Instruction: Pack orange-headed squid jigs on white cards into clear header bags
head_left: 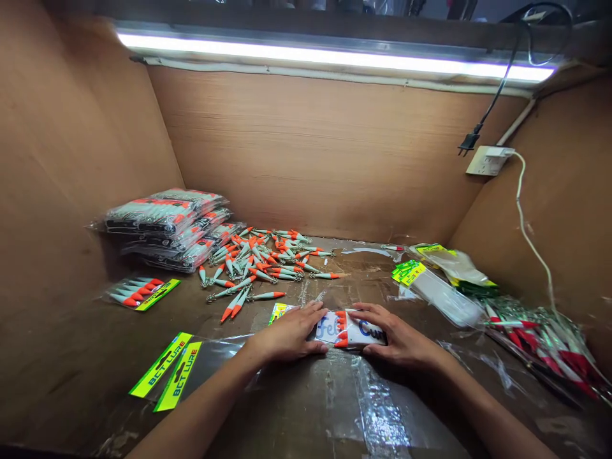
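Both my hands rest on a small clear packet of orange-tipped lures (347, 329) with blue lettering, lying on the brown worktop. My left hand (291, 335) covers its left end, fingers curled together over it. My right hand (399, 338) grips the right end, fingers pressed on the packet. A yellow-green label (280, 311) pokes out beyond my left fingers. A loose pile of orange and pale green lures (261, 261) lies just behind.
Stacked filled packets (167, 226) sit at back left, one filled packet (141, 292) near them. Empty bags with BCT LURE headers (172, 373) lie front left. More empty bags (437, 284) and red-white lures (545, 341) are at right. A wall socket (488, 159) hangs above.
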The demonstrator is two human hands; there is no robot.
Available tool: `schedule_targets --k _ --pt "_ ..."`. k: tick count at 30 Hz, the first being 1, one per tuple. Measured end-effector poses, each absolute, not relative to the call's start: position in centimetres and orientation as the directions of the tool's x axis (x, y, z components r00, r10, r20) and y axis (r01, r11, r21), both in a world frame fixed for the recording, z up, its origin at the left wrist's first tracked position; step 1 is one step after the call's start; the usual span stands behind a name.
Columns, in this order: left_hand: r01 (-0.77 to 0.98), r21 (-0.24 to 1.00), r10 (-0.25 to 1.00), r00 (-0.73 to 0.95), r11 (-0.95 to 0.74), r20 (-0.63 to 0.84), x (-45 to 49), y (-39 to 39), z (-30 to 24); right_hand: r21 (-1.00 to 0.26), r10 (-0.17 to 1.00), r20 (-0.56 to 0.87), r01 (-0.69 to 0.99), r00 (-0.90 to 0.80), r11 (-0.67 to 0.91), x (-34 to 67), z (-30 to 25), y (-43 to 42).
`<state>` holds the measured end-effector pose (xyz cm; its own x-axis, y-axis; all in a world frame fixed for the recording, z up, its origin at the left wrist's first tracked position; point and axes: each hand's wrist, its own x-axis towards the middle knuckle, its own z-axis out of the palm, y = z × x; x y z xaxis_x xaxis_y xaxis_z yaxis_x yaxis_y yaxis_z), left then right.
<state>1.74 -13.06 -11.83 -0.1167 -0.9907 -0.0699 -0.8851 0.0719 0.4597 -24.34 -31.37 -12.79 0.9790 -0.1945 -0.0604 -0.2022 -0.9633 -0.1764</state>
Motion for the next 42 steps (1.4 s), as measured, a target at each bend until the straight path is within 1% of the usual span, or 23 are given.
schedule_targets --k 4,10,13,15,19,21,23,26,29,31,34,36,38,40,41,42 --pt "-0.909 0.41 -0.993 -0.105 0.07 -0.062 1.1 -13.0 -11.8 -0.138 -0.212 -0.065 -0.219 0.975 -0.966 -24.1 -12.6 -30.7" --pt "-0.88 0.456 -0.99 -0.135 0.136 0.035 0.1 -13.1 -11.9 -0.153 -0.244 -0.04 -0.247 0.969 -0.957 -24.0 -12.8 -30.5" --pt "-0.88 0.454 -0.989 -0.107 0.142 0.102 -0.5 -13.7 -12.1 -0.154 -0.242 -0.005 -0.239 0.97 -0.959 -23.9 -12.8 -30.2" --pt "-0.87 0.467 -0.987 -0.12 0.156 0.107 -0.8 -14.1 -12.2 -0.149 -0.237 0.029 -0.23 0.971 -0.962 -23.8 -12.9 -29.8" --pt "-0.816 0.544 -0.98 -0.182 0.196 0.081 -0.9 -14.5 -12.2 -0.132 -0.269 0.126 -0.253 0.955 -0.959 -23.4 -13.3 -29.1" --pt "-0.804 0.56 -0.978 -0.189 0.202 0.082 -1.0 -14.5 -11.9 -0.131 -0.29 0.192 -0.268 0.938 -0.954 -23.2 -13.5 -28.9" --pt "-0.807 0.548 -0.975 -0.2 0.222 0.101 -1.2 -14.6 -11.6 -0.138 -0.304 0.26 -0.276 0.916 -0.951 -23.0 -13.5 -28.7" --pt "-0.822 0.511 -0.967 -0.195 0.252 0.164 -1.8 -14.8 -11.3 -0.127 -0.293 0.362 -0.265 0.885 -0.956 -22.8 -13.1 -28.2" --pt "-0.853 0.447 -0.954 -0.172 0.269 0.247 -2.6 -15.1 -11.7 -0.076 -0.241 0.482 -0.234 0.842 -0.969 -22.7 -12.5 -27.3" --pt "-0.866 0.405 -0.941 -0.189 0.294 0.28 -3.3 -15.2 -12.3 -0.032 -0.198 0.545 -0.215 0.815 -0.976 -22.7 -12.1 -26.6" --pt "-0.863 0.4 -0.937 -0.202 0.308 0.286 -4.2 -15.3 -12.2 0.017 -0.168 0.616 -0.226 0.77 -0.974 -22.9 -11.8 -26.0" --pt "-0.859 0.424 -0.941 -0.17 0.287 0.294 -4.3 -15.3 -11.0 -0.009 -0.217 0.675 -0.286 0.705 -0.958 -23.3 -11.8 -26.1" --pt "-0.829 0.49 -0.944 -0.126 0.268 0.304 -3.8 -15.1 -8.6 -0.081 -0.309 0.722 -0.368 0.619 -0.926 -23.8 -11.8 -26.8" --pt "-0.711 0.668 -0.945 0.013 0.221 0.326 -2.5 -14.8 -5.9 -0.144 -0.398 0.732 -0.445 0.553 -0.884 -24.2 -11.8 -27.7" --pt "-0.586 0.771 -0.938 0.05 0.25 0.343 -1.6 -14.5 -4.6 -0.167 -0.432 0.732 -0.477 0.527 -0.863 -24.2 -11.7 -28.1" --pt "-0.452 0.834 -0.926 0.045 0.316 0.376 -0.7 -14.3 -3.6 -0.178 -0.459 0.727 -0.506 0.51 -0.844 -24.3 -11.6 -28.5"
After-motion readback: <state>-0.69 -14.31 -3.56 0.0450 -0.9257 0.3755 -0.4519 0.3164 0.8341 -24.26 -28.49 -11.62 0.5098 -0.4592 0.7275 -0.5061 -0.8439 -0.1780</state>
